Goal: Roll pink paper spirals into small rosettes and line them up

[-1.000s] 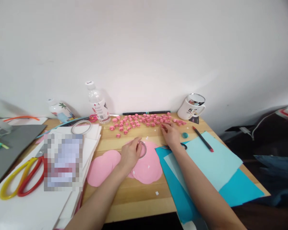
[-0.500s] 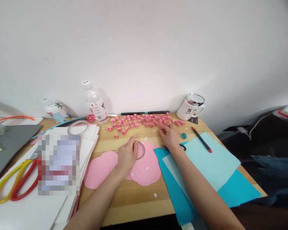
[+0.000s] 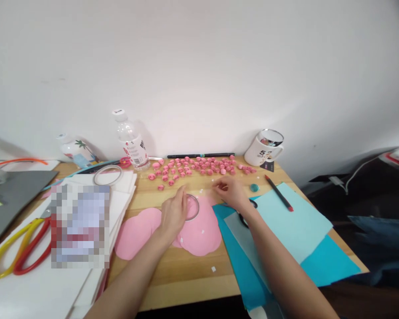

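My left hand (image 3: 174,212) is closed on a thin ring-shaped roll of tape (image 3: 193,217), above a pile of pink paper circles (image 3: 201,241). To the right, my right hand (image 3: 231,192) hovers over the table, its fingers bent and a little apart with nothing visible in them. Just beyond its fingertips lie many small pink paper rolls (image 3: 202,166), curled like rosebuds. Under the right wrist are black-handled scissors (image 3: 253,203), partly hidden. Further pink paper circles (image 3: 133,237) lie left of my left hand.
Blue paper sheets (image 3: 289,230) with a dark pencil (image 3: 279,192) lie at right. A mug (image 3: 261,150), bottle (image 3: 134,146) and black pen (image 3: 186,156) are by the wall. Paper stacks (image 3: 29,292), another tape ring (image 3: 108,175) and red-yellow scissors (image 3: 29,248) are at left.
My right hand has drawn back from the pink rolls, toward me and slightly left; a pink roll now shows where its fingertips were. My left hand still holds the tape, almost unmoved.
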`<state>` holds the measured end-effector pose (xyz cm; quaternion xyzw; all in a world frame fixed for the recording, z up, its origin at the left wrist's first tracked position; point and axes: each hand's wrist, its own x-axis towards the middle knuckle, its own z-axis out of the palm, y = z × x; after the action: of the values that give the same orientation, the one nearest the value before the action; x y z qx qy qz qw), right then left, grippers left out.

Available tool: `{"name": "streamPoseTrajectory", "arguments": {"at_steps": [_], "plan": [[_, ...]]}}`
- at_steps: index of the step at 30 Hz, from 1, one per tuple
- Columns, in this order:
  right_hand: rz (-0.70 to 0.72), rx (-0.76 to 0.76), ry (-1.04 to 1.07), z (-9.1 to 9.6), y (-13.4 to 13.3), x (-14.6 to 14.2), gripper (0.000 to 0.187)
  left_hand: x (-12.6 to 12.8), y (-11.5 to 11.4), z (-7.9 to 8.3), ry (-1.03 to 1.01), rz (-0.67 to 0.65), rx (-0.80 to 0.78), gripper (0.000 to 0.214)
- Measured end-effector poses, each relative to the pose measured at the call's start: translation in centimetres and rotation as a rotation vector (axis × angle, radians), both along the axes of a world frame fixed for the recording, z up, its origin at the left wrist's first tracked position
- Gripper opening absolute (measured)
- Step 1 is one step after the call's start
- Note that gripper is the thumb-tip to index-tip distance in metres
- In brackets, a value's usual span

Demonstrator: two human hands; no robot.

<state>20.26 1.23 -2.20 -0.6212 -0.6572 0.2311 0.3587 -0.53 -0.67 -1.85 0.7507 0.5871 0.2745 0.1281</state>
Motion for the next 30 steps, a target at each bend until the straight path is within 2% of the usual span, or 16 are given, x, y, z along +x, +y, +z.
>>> {"name": "streamPoseTrajectory", "arguments": {"at_steps": [2, 3, 5, 11, 16, 22, 27, 30], "plan": [[0.330, -0.187, 0.124, 1.3, -1.1, -0.9, 0.011, 0.0, 0.0, 0.1, 0.007, 0.006, -0.012, 0.036], [0.445, -0.242, 0.142, 1.8, -1.6, -1.3, 0.010, 0.0, 0.0, 0.1, 0.006, 0.012, -0.018, 0.037], [0.559, -0.288, 0.104, 2.2, -2.4, -2.1, 0.010, 0.0, 0.0, 0.0, -0.010, 0.032, -0.011, 0.039], [0.514, -0.250, -0.183, 1.7, -3.0, -2.9, 0.045, -0.2, 0.2, 0.1, 0.022, 0.227, 0.106, 0.043], [0.553, -0.273, -0.154, 1.7, -2.9, -2.7, 0.041, -0.2, 0.2, 0.4, 0.071, 0.242, 0.131, 0.042], [0.550, -0.277, -0.112, 1.6, -2.9, -2.5, 0.040, 0.0, 0.0, 0.8, 0.026, 0.184, 0.115, 0.034], [0.569, -0.287, -0.129, 1.7, -3.1, -2.6, 0.029, 0.2, 0.0, 0.0, -0.126, -0.023, 0.095, 0.023], [0.569, -0.277, -0.130, 1.8, -3.1, -2.7, 0.021, 0.4, 0.0, -0.3, -0.133, -0.063, 0.037, 0.025]]}}
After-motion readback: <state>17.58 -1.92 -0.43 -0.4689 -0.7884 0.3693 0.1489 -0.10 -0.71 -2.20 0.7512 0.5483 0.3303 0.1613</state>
